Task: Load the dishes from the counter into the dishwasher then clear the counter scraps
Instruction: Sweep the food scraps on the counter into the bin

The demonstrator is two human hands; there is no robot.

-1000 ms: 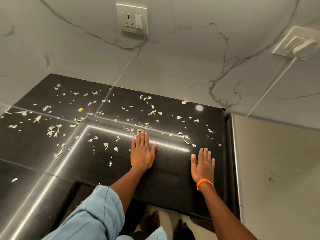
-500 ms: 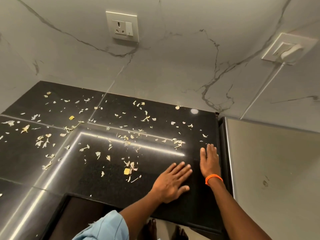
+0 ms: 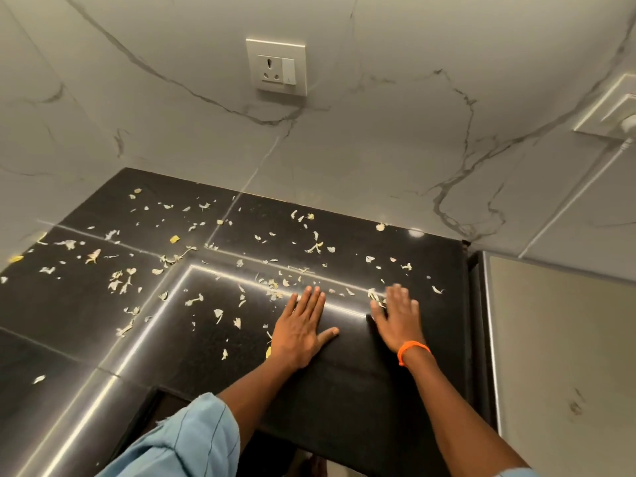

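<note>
Left hand (image 3: 299,333) and right hand (image 3: 395,316) are lying flat, fingers spread wide, holding nothing, pressing on the black worktop (image 3: 361,390); pale scraps (image 3: 120,280) are lying scattered beyond.

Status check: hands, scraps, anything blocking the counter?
Left hand and right hand flat, open on counter. Scraps scattered, mostly left and behind. Nothing blocking.

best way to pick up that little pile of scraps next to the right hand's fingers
The scraps are thin flat flakes lying loose on the black counter, so no single flake offers a good grip. Likely better to come from the far side with the flat right hand, rake them toward the counter's near edge, and cup the left hand there to catch them.
</note>
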